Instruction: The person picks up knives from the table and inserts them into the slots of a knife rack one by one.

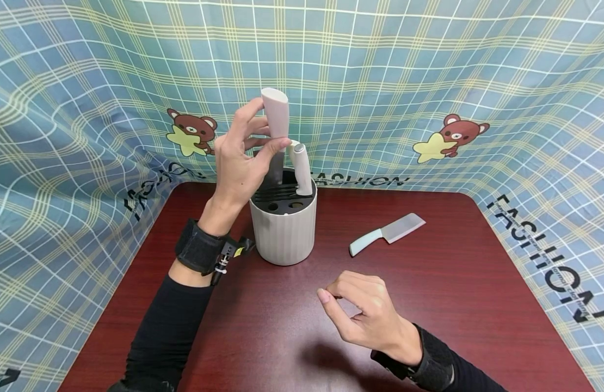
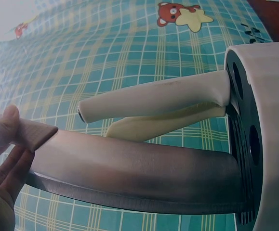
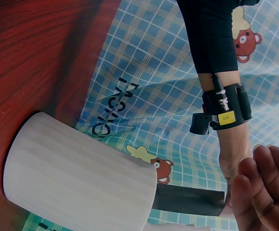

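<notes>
My left hand (image 1: 240, 158) pinches the pale handle of a kitchen knife (image 1: 276, 113) between thumb and fingers, upright above a round ribbed knife block (image 1: 284, 234). In the left wrist view the broad blade (image 2: 134, 173) shows for much of its length, its lower end inside the slotted black top. Beside it, a white-handled tool (image 2: 153, 96) stands in the block, with a cream handle (image 2: 178, 121) close behind. My right hand (image 1: 368, 313) hovers over the table in front of the block, fingers loosely curled and holding nothing.
A small cleaver (image 1: 405, 227) with a pale blue-green handle lies on the dark red table (image 1: 263, 326), right of the block. Blue plaid cloth (image 1: 361, 71) with bear prints hangs around the table's back and sides. Round holes (image 1: 296, 205) open at the front of the block's top.
</notes>
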Demonstrator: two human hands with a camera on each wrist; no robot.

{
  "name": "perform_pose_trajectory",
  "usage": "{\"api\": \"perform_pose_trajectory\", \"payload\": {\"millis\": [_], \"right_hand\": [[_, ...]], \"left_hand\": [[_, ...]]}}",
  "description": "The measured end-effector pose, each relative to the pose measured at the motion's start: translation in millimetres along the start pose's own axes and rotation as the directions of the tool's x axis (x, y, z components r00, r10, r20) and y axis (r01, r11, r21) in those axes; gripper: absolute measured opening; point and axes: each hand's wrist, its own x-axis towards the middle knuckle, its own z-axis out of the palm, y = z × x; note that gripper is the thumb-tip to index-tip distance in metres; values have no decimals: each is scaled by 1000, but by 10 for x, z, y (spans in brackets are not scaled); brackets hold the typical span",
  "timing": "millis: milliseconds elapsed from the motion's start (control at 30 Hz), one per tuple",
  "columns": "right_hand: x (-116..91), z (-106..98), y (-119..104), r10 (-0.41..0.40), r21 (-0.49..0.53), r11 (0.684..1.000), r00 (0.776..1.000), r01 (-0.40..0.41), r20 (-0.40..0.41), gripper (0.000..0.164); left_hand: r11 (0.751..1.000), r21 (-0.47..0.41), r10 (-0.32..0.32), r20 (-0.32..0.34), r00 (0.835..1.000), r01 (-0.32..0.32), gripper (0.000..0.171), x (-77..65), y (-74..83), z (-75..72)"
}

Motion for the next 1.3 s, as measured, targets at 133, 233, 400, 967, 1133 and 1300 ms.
{"api": "perform_pose_trajectory", "payload": {"millis": [133, 233, 400, 967, 1133, 1300], "right_hand": [[-3, -6, 0, 4, 1, 1000, 1000, -4, 0, 22], [-6, -9, 0, 8, 4, 1000, 1000, -8, 1, 22], [-8, -14, -1, 12, 4, 1000, 1000, -12, 2, 23], [-8, -16, 11, 13, 8, 1000, 1000, -13, 2, 23], [-17, -22, 19, 16, 7, 1000, 1000, -16, 5, 23], [-29, -25, 27, 19, 2, 1000, 1000, -19, 5, 22]], "left_hand": [[1000, -3, 0, 7, 1000, 0, 58, 8, -1, -3], [1000, -5, 2, 8, 1000, -2, 58, 11, 2, -2], [1000, -3, -2, 4, 1000, 2, 59, 5, 11, -3], [999, -33, -41, 47, 998, 42, 58, -31, -24, 19], [998, -46, -50, 57, 997, 53, 57, -31, -50, 50], [996, -56, -67, 78, 995, 71, 57, -37, -67, 84]]}}
